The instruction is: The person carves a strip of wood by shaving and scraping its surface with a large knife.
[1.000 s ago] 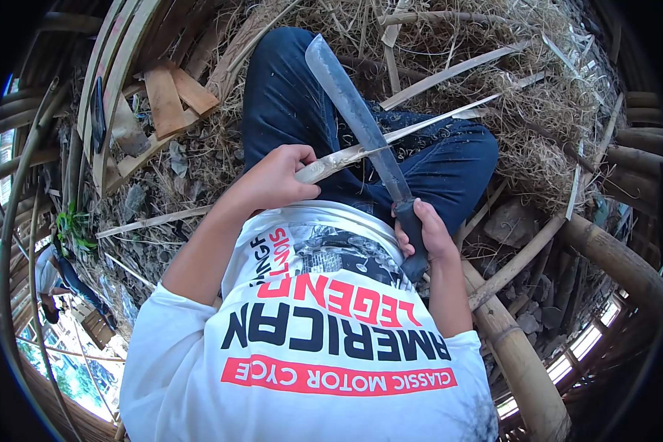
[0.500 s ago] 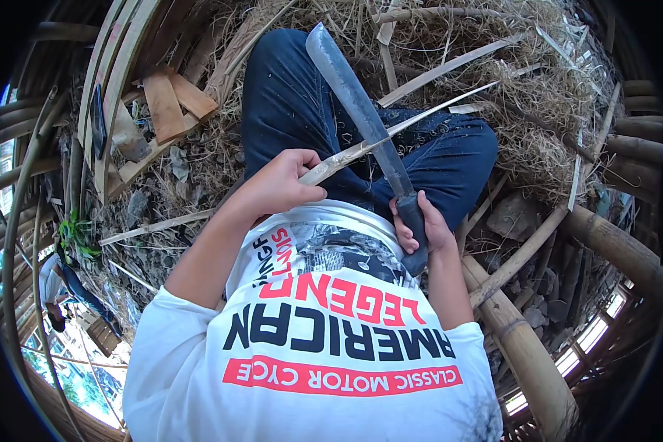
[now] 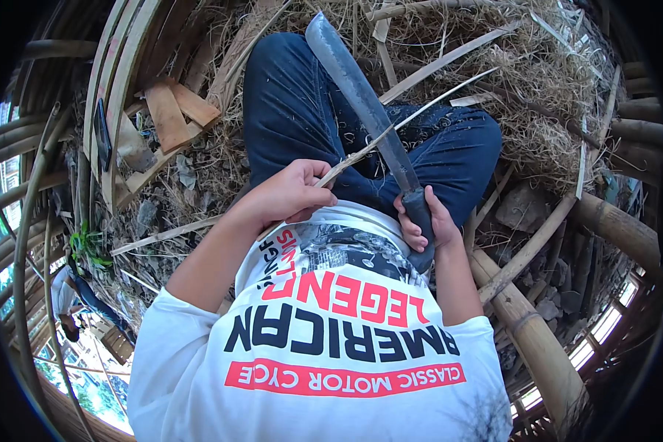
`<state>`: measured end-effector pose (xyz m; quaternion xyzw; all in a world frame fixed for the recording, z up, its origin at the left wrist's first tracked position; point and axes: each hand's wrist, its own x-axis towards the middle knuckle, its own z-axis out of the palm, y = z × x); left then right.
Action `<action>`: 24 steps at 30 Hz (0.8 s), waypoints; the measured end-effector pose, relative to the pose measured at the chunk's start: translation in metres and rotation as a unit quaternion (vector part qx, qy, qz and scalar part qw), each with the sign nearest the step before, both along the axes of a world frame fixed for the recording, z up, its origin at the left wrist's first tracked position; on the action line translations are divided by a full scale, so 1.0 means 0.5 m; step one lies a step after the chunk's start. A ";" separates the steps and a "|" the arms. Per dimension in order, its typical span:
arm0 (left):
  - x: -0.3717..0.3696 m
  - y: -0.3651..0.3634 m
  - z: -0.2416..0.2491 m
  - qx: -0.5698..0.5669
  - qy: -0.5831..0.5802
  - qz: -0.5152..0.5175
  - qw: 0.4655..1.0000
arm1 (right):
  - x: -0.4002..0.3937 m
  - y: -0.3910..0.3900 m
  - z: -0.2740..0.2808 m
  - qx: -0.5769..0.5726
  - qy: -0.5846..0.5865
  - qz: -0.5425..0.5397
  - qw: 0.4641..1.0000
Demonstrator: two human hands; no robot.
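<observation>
Head view, seated person on bamboo poles (image 3: 538,353) amid straw. Machete (image 3: 361,96): right hand (image 3: 427,221) closed around its handle, blade angled up across the lap, edge meeting the strip, likely for shaving. Bamboo strip (image 3: 405,118): near end pinched in the closed left hand (image 3: 287,195), far end free over the straw.

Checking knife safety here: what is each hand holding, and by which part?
The right hand holds the machete by its dark handle; the left hand grips the thin bamboo strip at its near end.
</observation>
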<state>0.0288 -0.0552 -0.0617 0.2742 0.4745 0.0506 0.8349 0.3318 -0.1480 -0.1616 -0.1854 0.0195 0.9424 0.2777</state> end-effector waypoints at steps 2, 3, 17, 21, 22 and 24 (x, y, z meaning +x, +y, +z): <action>0.002 -0.005 -0.004 -0.013 -0.008 0.003 1.000 | 0.001 -0.002 -0.001 -0.014 0.015 -0.003 1.000; 0.004 -0.006 -0.006 -0.024 -0.017 0.010 1.000 | 0.000 -0.003 -0.003 -0.015 0.016 -0.005 1.000; 0.004 0.001 0.025 -0.143 -0.118 0.073 0.980 | -0.016 0.021 0.133 0.193 -0.397 -0.007 0.897; 0.000 0.016 0.038 -0.084 -0.080 0.008 0.993 | -0.045 0.001 0.209 0.242 -0.590 -0.010 0.770; 0.000 0.018 0.038 -0.068 -0.075 -0.017 0.995 | -0.047 -0.005 0.216 0.240 -0.591 -0.012 0.770; -0.003 0.017 0.033 -0.062 -0.077 -0.035 0.994 | -0.053 -0.011 0.234 0.377 -0.736 -0.055 0.559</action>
